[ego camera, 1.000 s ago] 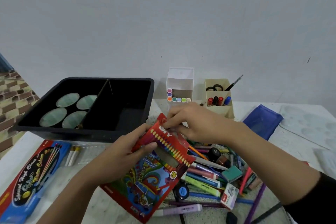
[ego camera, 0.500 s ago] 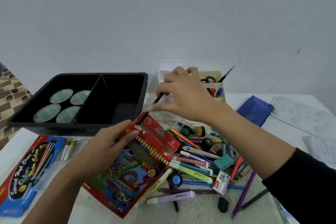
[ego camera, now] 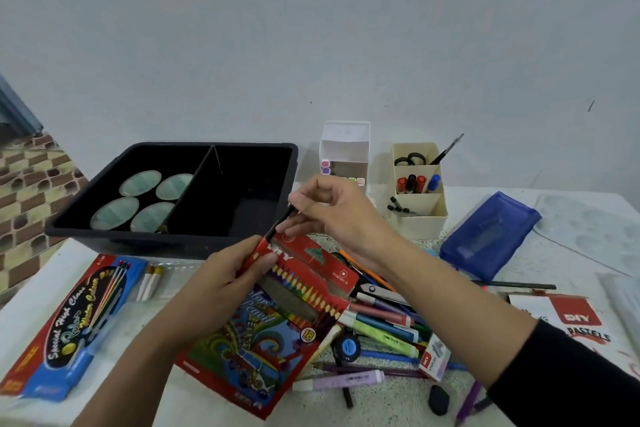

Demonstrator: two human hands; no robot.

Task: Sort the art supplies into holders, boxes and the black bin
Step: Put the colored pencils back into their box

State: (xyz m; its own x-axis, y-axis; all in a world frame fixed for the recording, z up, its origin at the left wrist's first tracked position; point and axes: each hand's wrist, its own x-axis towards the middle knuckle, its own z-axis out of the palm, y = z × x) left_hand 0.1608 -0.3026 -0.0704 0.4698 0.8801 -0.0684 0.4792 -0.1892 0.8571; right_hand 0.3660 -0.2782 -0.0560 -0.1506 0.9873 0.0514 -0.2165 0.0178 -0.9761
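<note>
A: Down to the left hand [ego camera: 221,281] first: curled round the top left corner of the coloured pencil box [ego camera: 277,333], thumb on the front, holding it tilted over the table [ego camera: 398,404].

B: And over to the right hand [ego camera: 332,215]: pinching a dark pencil [ego camera: 282,221] between thumb and fingertips, the other fingers fanned loose.

A: Slanted down and left, meeting the box right at its open mouth, beside the left thumb, under the raised red flap [ego camera: 311,255].

B: Can't tell how far inside. Hidden by the fingers.

A: Showing rows of coloured pencil tips through the window on the front.

B: Behind both hands, the black bin [ego camera: 156,248], split by a divider. Four pale green oval discs [ego camera: 138,198] in its left compartment.

A: Right of the bin, a white holder [ego camera: 344,149] with pastel marker caps, then a cream holder [ego camera: 420,222] with scissors, a brush and red, black and blue markers.

B: Under the right forearm, a loose pile of pens and markers [ego camera: 381,322]. At its near edge, a lilac highlighter [ego camera: 339,380] and a black eraser [ego camera: 438,399].

A: Far left, flat on the table, a water colour pack [ego camera: 65,322]. Far right, a blue pouch [ego camera: 488,236] and a pastels box [ego camera: 571,315].
</note>
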